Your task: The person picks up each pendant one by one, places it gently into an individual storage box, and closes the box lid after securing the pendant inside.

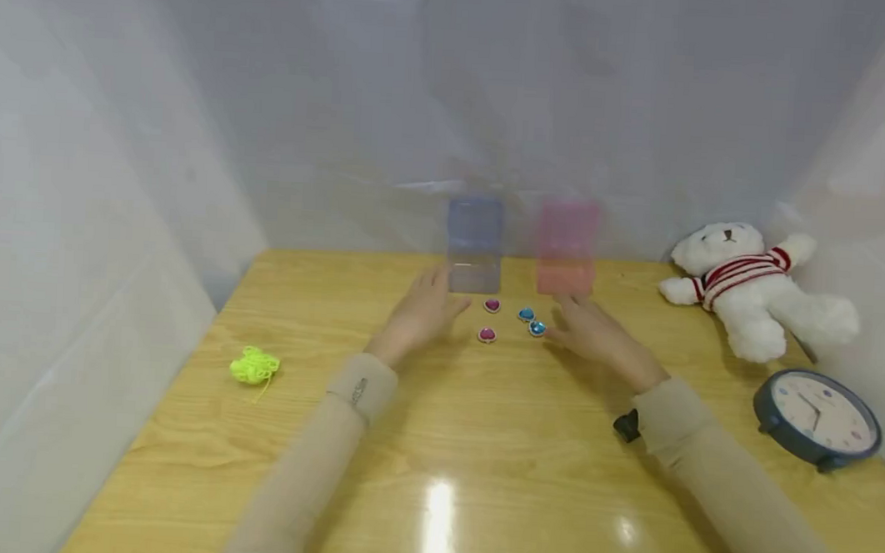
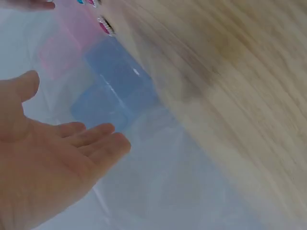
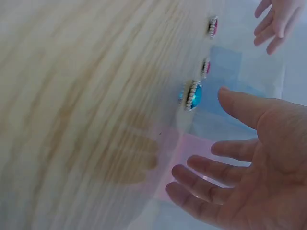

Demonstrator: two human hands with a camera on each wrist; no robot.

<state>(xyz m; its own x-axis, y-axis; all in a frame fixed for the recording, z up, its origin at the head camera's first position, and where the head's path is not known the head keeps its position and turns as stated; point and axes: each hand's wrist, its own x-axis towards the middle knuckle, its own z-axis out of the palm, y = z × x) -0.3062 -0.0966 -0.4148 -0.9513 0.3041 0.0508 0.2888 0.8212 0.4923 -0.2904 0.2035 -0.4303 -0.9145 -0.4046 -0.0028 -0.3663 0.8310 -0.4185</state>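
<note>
My left hand [image 1: 421,310] is held near the translucent blue box [image 1: 476,236], its fingers extended and nothing in them. Opposite it, my right hand [image 1: 593,334] spreads its fingers below the translucent pink box [image 1: 567,254], also holding nothing. Both boxes stand with raised lids at the table's back edge. Between the hands lie two pink heart-shaped gems, the far pink gem [image 1: 492,305] and the near pink gem [image 1: 488,335]. Two blue gems, one [image 1: 526,314] behind the other [image 1: 537,328], lie beside my right thumb. In the right wrist view, the blue gem [image 3: 194,96] shows a beaded rim.
A ball of neon yellow yarn [image 1: 254,367] lies on the left of the wooden table [image 1: 404,441]. At the right are a white teddy bear [image 1: 746,284] in a striped sweater and a round dark-framed clock [image 1: 818,417]. A pale sheet [image 1: 347,96] hangs behind the table.
</note>
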